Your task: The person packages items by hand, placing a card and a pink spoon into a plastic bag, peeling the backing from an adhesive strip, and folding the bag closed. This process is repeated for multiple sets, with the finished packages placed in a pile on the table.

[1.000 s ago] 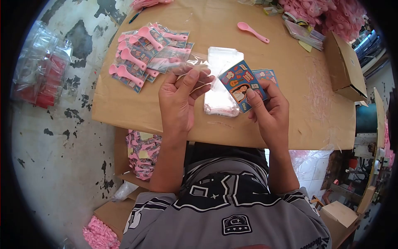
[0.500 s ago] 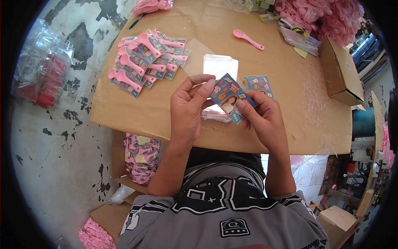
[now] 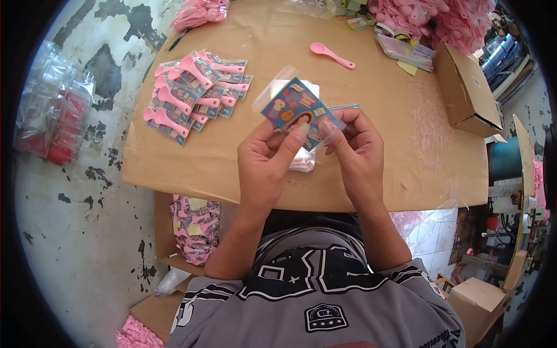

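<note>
Both my hands hold a blue printed card [image 3: 290, 107] above the table. A clear plastic bag [image 3: 264, 100] shows around the card and sticks out past its upper left edge. My left hand [image 3: 267, 156] pinches the lower left side, thumb on top. At the right end, my right hand [image 3: 357, 145] grips card and plastic between thumb and fingers. Beneath them lies a stack of clear bags [image 3: 303, 162], partly covered. The stack of cards [image 3: 347, 107] behind my right hand is mostly hidden. Farther back lies a single pink spoon [image 3: 332, 55].
Left on the table is a pile of bagged pink spoons with cards [image 3: 188, 98]. A cardboard box [image 3: 467, 87] stands at the right edge, near heaped pink spoons [image 3: 429, 20]. Below the table's left side sits a box of packed spoons [image 3: 196, 229]. A pen [image 3: 178, 39] lies at the back left.
The card, earlier without a visible bag around it, now has clear plastic about it. It has moved left and up, and my left hand has shifted its grip lower. The view has shifted slightly.
</note>
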Demonstrator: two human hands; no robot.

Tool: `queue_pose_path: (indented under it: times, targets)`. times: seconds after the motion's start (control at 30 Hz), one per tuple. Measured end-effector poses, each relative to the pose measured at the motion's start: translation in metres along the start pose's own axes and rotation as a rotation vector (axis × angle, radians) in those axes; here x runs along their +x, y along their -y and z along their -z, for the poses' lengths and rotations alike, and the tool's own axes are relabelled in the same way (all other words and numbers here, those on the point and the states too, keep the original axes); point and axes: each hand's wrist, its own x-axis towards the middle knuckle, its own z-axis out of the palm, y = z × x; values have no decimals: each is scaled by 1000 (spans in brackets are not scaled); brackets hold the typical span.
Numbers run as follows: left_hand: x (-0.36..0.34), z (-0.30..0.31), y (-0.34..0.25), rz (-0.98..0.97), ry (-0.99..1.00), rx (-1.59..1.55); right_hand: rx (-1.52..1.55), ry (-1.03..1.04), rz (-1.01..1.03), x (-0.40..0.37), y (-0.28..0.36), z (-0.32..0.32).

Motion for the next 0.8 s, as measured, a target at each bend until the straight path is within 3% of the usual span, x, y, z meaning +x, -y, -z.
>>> queue_pose_path:
  times: [0.17,0.3,0.43,0.8]
  targets:
    - [0,-3,0,-59,29,-30,75,89,-82,-2,-3,-8]
    - [8,-4,-13,15,-2,-359,96,122,-153,-10,-1,-10]
    - [17,-5,-10,-48,144,-546,21,112,-221,-20,-5,-10]
    - [15,-6,3,-14,127,-658,-61,58,-177,-25,-4,-17]
